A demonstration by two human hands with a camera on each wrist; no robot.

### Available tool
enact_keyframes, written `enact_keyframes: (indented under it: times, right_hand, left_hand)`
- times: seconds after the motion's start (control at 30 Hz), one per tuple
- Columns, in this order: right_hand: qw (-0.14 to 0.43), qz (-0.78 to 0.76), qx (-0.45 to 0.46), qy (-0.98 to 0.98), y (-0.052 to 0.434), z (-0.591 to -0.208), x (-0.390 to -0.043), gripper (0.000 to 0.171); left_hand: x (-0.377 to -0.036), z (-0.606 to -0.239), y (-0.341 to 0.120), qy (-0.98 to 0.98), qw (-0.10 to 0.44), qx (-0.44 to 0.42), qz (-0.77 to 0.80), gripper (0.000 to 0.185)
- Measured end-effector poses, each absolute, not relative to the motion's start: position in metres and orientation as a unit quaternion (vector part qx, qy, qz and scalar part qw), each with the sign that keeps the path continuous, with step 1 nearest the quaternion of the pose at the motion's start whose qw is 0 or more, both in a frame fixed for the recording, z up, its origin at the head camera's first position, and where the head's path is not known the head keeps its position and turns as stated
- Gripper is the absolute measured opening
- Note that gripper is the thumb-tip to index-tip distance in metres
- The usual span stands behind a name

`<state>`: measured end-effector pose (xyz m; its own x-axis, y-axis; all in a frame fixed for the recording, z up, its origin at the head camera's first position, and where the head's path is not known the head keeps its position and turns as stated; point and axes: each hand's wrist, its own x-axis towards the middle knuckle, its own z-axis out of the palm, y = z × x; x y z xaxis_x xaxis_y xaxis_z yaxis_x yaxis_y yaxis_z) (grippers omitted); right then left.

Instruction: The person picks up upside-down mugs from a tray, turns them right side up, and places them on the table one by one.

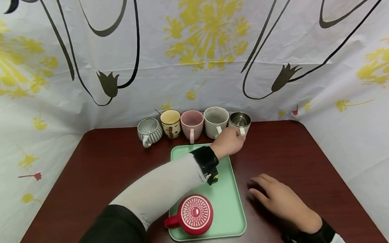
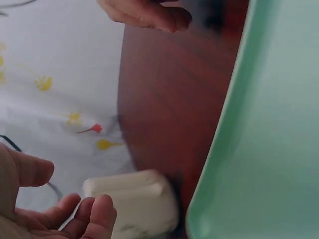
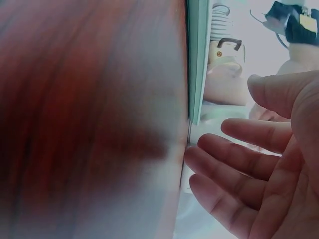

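My left hand reaches across the tray to the white mug with a steel lining, its fingertips right at the mug's handle. In the left wrist view, thumb and fingers are apart beside the white mug, not curled round it. My right hand is over the table right of the tray, fingers loosely bent and holding nothing; the right wrist view shows its spread fingers. On the green tray, a red mug lies upside down near the front, its handle pointing left.
Left of the steel-lined mug, a white mug, pink mug, yellow mug and grey ribbed cup line the back edge of the dark wood table. Behind them hangs a flower-patterned cloth.
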<state>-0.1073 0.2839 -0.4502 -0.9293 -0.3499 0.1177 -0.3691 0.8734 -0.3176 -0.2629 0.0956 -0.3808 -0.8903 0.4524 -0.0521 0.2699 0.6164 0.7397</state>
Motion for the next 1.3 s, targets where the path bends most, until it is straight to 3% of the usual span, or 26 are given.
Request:
enact_keyframes:
  times: [0.13, 0.3, 0.5, 0.83, 1.3]
  right_hand:
    - [0.035, 0.174, 0.192, -0.965, 0.283, -0.450, -0.108, 0.032]
    - [0.042, 0.173, 0.193, -0.965, 0.281, -0.451, -0.109, 0.032]
    - [0.047, 0.171, 0.194, -0.965, 0.280, -0.451, -0.108, 0.031]
    - [0.046, 0.169, 0.196, -0.965, 0.279, -0.454, -0.110, 0.031]
    - [0.035, 0.170, 0.188, -0.967, 0.280, -0.456, -0.111, 0.029]
  left_hand:
    - [-0.253, -0.360, 0.071, 0.907, 0.071, 0.219, 0.354, 0.021]
    - [-0.239, -0.341, 0.031, 0.925, 0.028, 0.215, 0.313, 0.028]
    - [-0.220, -0.347, -0.025, 0.923, -0.007, 0.210, 0.322, 0.030]
    - [-0.184, -0.383, -0.085, 0.919, 0.022, 0.077, 0.385, 0.036]
    - [-0.174, -0.410, -0.101, 0.918, 0.031, 0.047, 0.394, 0.035]
